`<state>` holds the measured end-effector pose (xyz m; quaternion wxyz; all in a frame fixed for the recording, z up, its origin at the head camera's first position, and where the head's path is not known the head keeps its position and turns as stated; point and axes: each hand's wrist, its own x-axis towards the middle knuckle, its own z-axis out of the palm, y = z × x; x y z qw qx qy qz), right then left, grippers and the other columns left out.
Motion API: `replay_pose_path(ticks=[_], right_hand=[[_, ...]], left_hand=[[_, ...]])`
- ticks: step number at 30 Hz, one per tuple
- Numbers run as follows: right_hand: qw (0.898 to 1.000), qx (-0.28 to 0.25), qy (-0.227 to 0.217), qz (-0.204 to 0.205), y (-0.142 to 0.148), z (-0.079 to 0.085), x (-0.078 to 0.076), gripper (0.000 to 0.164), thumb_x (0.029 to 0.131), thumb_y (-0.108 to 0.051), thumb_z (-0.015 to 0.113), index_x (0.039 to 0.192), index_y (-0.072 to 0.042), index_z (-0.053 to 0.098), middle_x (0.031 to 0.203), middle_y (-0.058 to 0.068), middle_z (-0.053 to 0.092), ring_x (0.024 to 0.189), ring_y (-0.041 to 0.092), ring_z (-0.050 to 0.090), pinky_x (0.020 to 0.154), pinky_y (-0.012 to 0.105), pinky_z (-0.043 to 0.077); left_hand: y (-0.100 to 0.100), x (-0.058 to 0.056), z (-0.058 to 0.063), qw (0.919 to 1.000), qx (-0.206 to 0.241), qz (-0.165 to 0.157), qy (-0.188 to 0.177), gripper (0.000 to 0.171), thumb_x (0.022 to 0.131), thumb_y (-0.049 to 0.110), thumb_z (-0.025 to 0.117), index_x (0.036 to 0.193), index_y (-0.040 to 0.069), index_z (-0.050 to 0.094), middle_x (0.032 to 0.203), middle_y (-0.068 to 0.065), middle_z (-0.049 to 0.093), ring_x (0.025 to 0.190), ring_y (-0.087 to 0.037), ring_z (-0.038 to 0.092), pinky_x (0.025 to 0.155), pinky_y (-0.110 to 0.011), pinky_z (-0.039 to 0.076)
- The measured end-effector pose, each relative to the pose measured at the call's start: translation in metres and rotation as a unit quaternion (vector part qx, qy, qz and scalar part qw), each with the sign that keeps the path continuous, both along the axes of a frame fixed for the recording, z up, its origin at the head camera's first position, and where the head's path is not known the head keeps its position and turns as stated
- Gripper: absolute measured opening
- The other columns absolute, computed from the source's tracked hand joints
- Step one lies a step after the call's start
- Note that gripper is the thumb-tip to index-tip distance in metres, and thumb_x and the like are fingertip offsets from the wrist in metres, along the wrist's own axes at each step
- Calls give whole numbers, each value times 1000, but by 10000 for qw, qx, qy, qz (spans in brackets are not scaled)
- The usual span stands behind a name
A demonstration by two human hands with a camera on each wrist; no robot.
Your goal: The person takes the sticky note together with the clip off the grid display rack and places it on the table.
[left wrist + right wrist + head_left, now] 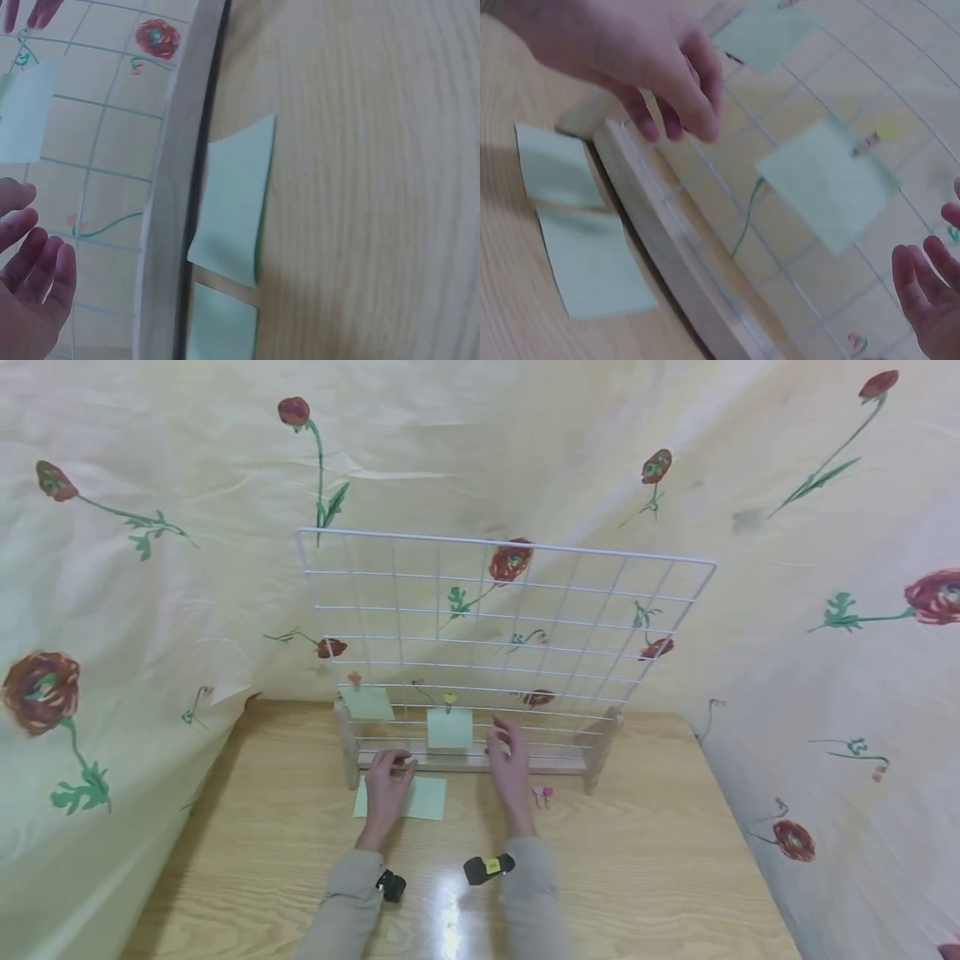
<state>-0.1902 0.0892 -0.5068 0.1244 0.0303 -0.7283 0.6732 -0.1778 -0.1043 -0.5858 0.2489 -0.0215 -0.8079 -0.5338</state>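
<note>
Floral cloth (480,460) backs one clipped note (450,729), seemingly beside right fingers (512,732).

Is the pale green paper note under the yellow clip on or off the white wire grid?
On. The note hangs from the yellow clip against the grid.

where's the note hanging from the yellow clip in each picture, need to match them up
Head: the note is just left of and below the centre.
Left wrist: the note is at the left edge, above mid-height.
Right wrist: the note is right of centre.
Shared landmark: the wooden base bar, in all three views.
</note>
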Motion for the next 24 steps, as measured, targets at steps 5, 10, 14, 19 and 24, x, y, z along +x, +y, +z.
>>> replay_pose_path(ticks=[5, 10, 14, 19, 24], right_hand=[[9991, 358, 114, -204, -21, 0, -9, 32, 96, -10, 58, 128, -5, 58, 123, 17, 52, 106, 28, 51, 84, 39, 49], [9991, 315, 120, -267, -37, 10, -15, 31, 95, -8, 59, 126, -5, 61, 113, 19, 50, 96, 22, 46, 81, 34, 47], [9993, 136, -13, -335, -44, 12, -21, 30, 95, -10, 60, 125, -7, 63, 107, 16, 49, 93, 20, 43, 77, 30, 44], [9992, 174, -12, -358, -49, 10, -29, 29, 94, -14, 62, 123, -12, 65, 105, 13, 47, 97, 28, 43, 78, 30, 39], [9989, 237, 14, -395, -52, 10, -36, 27, 93, -19, 65, 119, -13, 68, 110, 17, 43, 110, 41, 38, 87, 41, 34]], left_hand=[[3, -6, 4, 9997, 123, -74, 188, 15, 83, -5, 72, 96, -8, 65, 93, -16, 61, 86, -29, 61, 68, -34, 58], [7, -11, 7, 9984, 302, -352, 326, 18, 84, -5, 70, 100, -8, 64, 95, -18, 61, 88, -33, 61, 68, -36, 58], [11, -18, 10, 9977, 339, -426, 401, 19, 84, -4, 70, 102, -8, 64, 98, -18, 63, 91, -33, 60, 71, -41, 57], [15, -27, 16, 9964, 457, -479, 537, 19, 84, -5, 70, 102, -8, 64, 100, -19, 65, 94, -35, 60, 74, -44, 57], [16, -33, 20, 9942, 607, -665, 591, 21, 84, -6, 69, 104, -8, 64, 103, -21, 65, 96, -38, 60, 77, -48, 56]])
